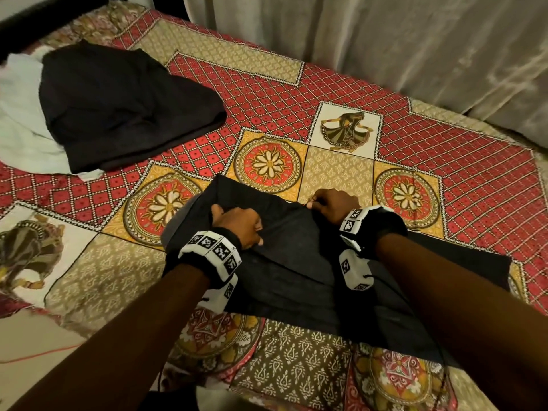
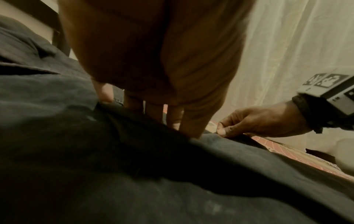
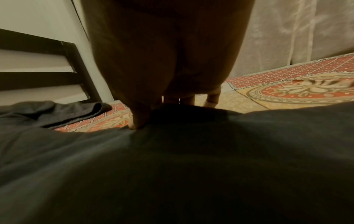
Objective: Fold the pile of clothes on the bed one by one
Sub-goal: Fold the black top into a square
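My left hand and right hand each pinch the one dark shirt under them; one dark pile sits far off left.

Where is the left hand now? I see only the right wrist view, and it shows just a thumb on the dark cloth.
Observer: The left hand grips a fold of the dark garment, to the left of the right hand.
Operator: Does the right hand pinch the cloth or only press it?
Observer: It pinches. The left wrist view shows the far edge held between the thumb and the fingers.
Operator: Does the folded dark piece on my left lie directly on the bed?
Observer: Not entirely. The folded dark clothes lie partly on a pale cloth.
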